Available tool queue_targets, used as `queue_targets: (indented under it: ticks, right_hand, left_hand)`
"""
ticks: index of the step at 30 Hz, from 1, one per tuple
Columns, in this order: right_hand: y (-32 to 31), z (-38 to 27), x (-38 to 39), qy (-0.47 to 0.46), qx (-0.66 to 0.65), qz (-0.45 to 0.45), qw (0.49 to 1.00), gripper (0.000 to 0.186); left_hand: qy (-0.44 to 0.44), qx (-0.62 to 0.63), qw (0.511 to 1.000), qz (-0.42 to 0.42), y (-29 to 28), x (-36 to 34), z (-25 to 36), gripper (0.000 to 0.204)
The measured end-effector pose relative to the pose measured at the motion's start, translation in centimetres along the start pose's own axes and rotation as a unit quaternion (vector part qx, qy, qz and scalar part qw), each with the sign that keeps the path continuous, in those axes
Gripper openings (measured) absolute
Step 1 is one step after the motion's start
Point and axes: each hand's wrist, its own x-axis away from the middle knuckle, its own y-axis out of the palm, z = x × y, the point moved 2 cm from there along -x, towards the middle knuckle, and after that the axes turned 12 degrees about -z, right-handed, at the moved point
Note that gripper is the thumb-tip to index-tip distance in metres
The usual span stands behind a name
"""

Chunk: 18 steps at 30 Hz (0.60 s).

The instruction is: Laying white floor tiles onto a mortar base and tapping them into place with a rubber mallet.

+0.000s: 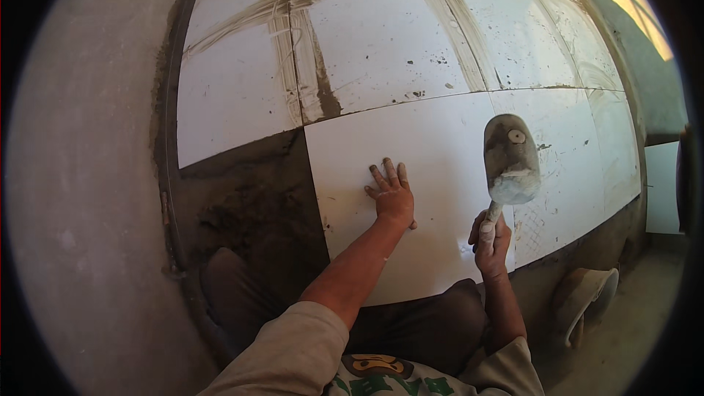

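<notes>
My left hand (394,198) lies on a large white floor tile (440,147), its fingers spread and dusted with cement. In my right hand (491,246) is the handle of a rubber mallet (512,158), fingers wrapped round it. The dark mallet head, smeared pale at its near end, is over the right part of that tile; whether it touches cannot be told. The tile's far edge borders tiles streaked with grout, such as a smeared white tile (374,44). Left of it is a patch of dark wet mortar (249,198).
A dirty bucket (583,301) lies tilted at the lower right, beside the tiled area. A bare grey wall (81,176) runs along the left. Another white tile piece (662,187) stands at the far right. My bent knees border the tile's near edge.
</notes>
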Motion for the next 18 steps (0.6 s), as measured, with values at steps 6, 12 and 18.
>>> queue_targets:
  ticks: [6, 12, 18]
  right_hand:
    - [2.0, 8.7, 3.6, 0.241, -0.037, 0.026, 0.97, 0.045]
    - [0.1, 3.3, 2.3, 0.128, -0.048, 0.009, 0.991, 0.04]
    - [-1.4, 2.6, 3.5, 0.051, -0.055, 0.1, 0.992, 0.052]
  left_hand:
    - [0.006, 0.007, 1.0, -0.007, -0.1, 0.2, 1.1, 0.145]
    - [-0.015, 0.01, 1.0, 0.008, -0.4, 0.2, 0.4, 0.144]
    - [-0.009, -0.003, 1.0, -0.014, -1.1, -0.1, 1.7, 0.146]
